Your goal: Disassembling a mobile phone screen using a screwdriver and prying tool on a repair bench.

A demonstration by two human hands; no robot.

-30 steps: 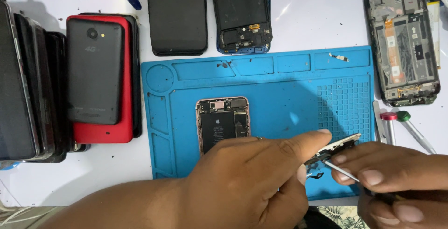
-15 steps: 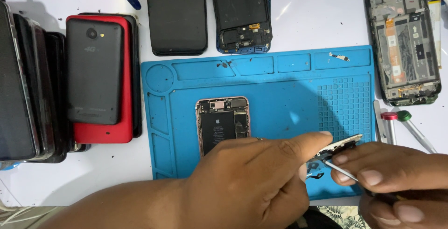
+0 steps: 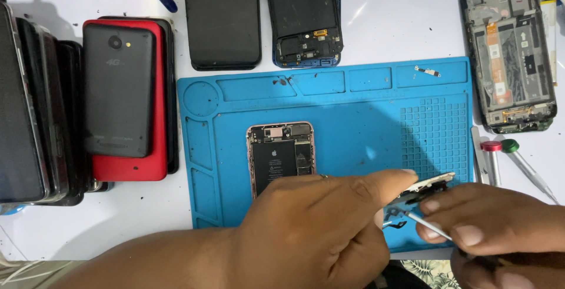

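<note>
My left hand point(image 3: 318, 230) pinches a small phone part point(image 3: 425, 186), a thin pale strip with dark components, at the front right of the blue repair mat point(image 3: 365, 124). My right hand point(image 3: 500, 224) holds slim metal tweezers point(image 3: 426, 224) whose tip touches the underside of that part. An opened phone point(image 3: 281, 156) with its battery and board showing lies on the mat, its lower end hidden by my left hand.
Stacked phones point(image 3: 118, 98) sit at the left. A black phone point(image 3: 223, 18) and a screenless phone point(image 3: 303, 18) lie behind the mat. A gutted phone frame point(image 3: 509, 53) is at the right, with two screwdrivers point(image 3: 512, 159) below it. A small bracket point(image 3: 428, 71) rests on the mat's far edge.
</note>
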